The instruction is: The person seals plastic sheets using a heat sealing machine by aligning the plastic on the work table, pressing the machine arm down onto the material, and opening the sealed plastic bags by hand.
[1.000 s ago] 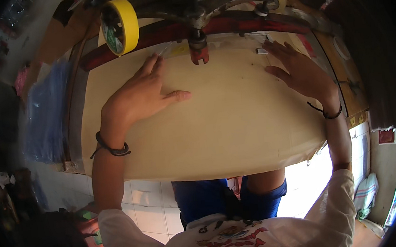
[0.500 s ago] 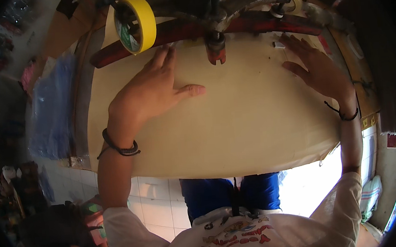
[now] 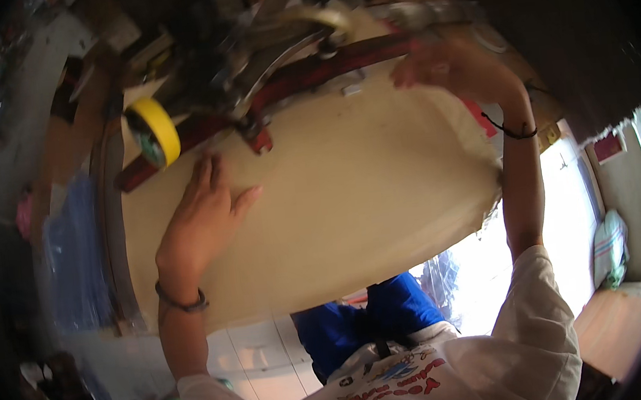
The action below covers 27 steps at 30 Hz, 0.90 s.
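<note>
Both hands press flat on smooth cream sheet.

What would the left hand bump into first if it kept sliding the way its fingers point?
Probably the dark red bar just beyond the left hand, lying flat on the beige sheet. The yellow tape roll sits slightly left.

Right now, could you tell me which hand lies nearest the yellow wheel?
The left hand, flat on the beige sheet just below the wheel; the right hand is far off.
</note>
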Each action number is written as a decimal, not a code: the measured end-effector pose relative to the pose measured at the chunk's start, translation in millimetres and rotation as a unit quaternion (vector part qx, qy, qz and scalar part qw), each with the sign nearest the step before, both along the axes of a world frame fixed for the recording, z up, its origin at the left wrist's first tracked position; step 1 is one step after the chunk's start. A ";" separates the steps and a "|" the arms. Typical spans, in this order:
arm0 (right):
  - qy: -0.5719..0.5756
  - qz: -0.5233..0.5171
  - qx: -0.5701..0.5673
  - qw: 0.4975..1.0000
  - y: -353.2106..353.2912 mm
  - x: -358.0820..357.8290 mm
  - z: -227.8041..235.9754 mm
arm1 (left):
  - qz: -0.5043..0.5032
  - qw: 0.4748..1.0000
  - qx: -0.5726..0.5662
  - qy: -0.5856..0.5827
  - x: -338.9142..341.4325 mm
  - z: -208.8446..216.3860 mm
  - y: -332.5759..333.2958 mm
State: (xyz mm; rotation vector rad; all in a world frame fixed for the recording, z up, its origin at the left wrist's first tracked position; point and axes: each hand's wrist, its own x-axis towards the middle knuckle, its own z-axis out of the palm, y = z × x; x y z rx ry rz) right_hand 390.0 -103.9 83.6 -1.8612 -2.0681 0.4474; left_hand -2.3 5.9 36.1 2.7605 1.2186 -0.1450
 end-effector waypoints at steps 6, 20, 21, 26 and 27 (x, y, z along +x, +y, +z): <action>0.005 -0.208 0.254 0.945 -52.5 144.6 10.0 | -0.005 0.997 -0.034 0.065 14.8 21.8 -48.5; -0.196 -0.346 0.096 0.913 -82.4 211.1 -74.6 | -0.519 0.837 0.165 -0.058 76.8 -16.2 -98.2; -0.252 -0.353 0.085 0.897 -79.7 218.9 -78.2 | -0.547 0.821 0.075 -0.144 84.2 -28.9 -87.9; -0.326 -0.241 0.079 0.911 -96.6 252.2 -81.1 | -0.534 0.793 -0.087 -0.280 92.9 -45.6 -73.1; -0.289 -0.244 0.084 0.922 -103.0 247.4 -79.2 | -0.531 0.785 -0.081 -0.308 93.3 -47.1 -75.6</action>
